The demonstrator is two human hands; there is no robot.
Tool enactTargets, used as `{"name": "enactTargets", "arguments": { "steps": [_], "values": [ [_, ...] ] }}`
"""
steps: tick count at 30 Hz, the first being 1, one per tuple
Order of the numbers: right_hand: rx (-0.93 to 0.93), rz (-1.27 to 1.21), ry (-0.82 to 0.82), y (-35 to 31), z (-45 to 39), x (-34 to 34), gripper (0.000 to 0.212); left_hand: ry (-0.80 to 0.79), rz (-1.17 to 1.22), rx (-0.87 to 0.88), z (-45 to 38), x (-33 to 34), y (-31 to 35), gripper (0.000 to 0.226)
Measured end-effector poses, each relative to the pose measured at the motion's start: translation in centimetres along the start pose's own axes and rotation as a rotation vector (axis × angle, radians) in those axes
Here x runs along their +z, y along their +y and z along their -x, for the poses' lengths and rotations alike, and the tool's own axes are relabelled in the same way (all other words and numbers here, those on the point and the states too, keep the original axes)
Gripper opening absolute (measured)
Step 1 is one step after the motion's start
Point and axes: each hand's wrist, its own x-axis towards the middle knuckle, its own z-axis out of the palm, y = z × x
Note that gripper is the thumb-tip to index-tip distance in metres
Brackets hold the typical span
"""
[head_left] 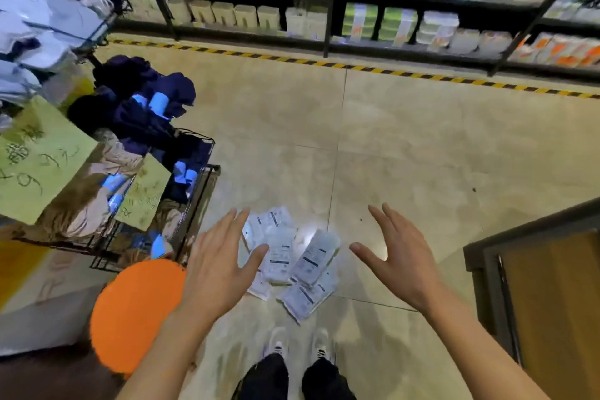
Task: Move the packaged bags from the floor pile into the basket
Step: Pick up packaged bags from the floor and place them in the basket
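A pile of several clear packaged bags [292, 260] with white labels lies on the beige tiled floor just ahead of my feet. My left hand [220, 266] hovers over the pile's left edge, fingers spread and straight, holding nothing. My right hand [399, 256] is held out to the right of the pile, fingers also spread, empty. A black wire basket [198, 191] stands on the left, filled with dark and beige folded garments and blue-labelled packs.
An orange round thing [136, 315] sits at lower left near my left forearm. A dark-framed wooden fixture [535, 286] stands at right. Shelves of containers [357, 19] line the far side behind a yellow-black floor stripe [357, 66]. My shoes [298, 351] are below the pile.
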Motion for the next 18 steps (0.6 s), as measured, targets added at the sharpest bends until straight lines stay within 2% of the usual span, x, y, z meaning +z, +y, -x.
{"name": "enactTargets", "arguments": {
  "steps": [6, 12, 18],
  "values": [
    [-0.052, 0.060, 0.057, 3.3, -9.5, 8.6, 0.093, 0.027, -0.063, 0.106, -10.3, 8.3, -5.6, 0.079],
    [-0.099, 0.104, 0.114, 11.0, -17.0, 24.3, 0.086, 0.056, -0.069, 0.125, -15.6, 24.4, -14.2, 0.079],
    [-0.071, 0.107, 0.095, 19.0, -22.3, 41.1, 0.091, 0.033, -0.046, 0.074, -18.5, 41.2, -23.1, 0.087]
  ]
}}
